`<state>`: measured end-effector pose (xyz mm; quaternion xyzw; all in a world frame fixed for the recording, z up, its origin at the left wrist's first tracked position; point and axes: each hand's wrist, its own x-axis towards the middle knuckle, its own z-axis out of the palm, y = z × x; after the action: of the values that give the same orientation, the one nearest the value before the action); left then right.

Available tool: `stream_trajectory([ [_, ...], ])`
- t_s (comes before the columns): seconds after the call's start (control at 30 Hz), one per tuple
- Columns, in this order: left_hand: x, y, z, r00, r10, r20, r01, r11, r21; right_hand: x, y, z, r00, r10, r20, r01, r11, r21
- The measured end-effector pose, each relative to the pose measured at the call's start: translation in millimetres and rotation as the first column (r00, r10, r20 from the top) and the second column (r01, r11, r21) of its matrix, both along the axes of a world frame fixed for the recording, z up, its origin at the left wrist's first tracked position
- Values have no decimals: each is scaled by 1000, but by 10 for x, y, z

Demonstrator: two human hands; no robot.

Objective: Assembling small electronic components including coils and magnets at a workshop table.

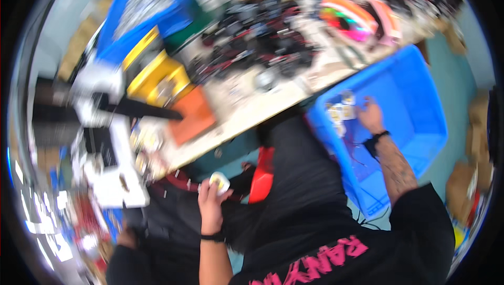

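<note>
Over my lap, my left hand (210, 199) is closed on a small white part with a yellowish centre (220, 182), held between the fingertips. A dark red and black cable (181, 181) runs across behind that hand. My right hand (372, 116) is down inside a large blue bin (430, 104) on my right. Its fingers look apart, beside several similar white and yellow parts (341, 111) grouped at the bin's left side. Motion blur hides finer detail, and I see nothing held in the right hand.
A worktable (239, 104) carries a heap of dark wired parts (262, 35), yellow bins (160, 80), an orange-brown block (194, 115) and a blue crate (142, 9). A red object (261, 175) is beside my leg. Another person's hand (127, 239) shows at lower left.
</note>
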<state>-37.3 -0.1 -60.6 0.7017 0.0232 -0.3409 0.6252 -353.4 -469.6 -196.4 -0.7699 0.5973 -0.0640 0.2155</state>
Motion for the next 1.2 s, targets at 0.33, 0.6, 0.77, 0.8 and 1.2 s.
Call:
stream_trajectory([
  [0.33,81,-344,1040,999,2,44,18,897,-441,1220,1238,2190,642,496,585,-385,868,-314],
  [0.6,184,-303,1220,990,93,106,-24,852,-522,2693,1936,2920,313,650,693,-670,668,-324],
  [0.77,384,-248,1192,983,143,111,-63,846,-530,3775,2141,2933,250,753,609,-585,619,-524],
  [0.8,432,-245,1153,980,161,118,-80,858,-508,3856,2169,2938,250,762,597,-586,610,-533],
  [1.2,1261,-636,576,737,25,675,-25,1000,-9,4483,2119,3377,-231,226,946,-817,484,-315],
])
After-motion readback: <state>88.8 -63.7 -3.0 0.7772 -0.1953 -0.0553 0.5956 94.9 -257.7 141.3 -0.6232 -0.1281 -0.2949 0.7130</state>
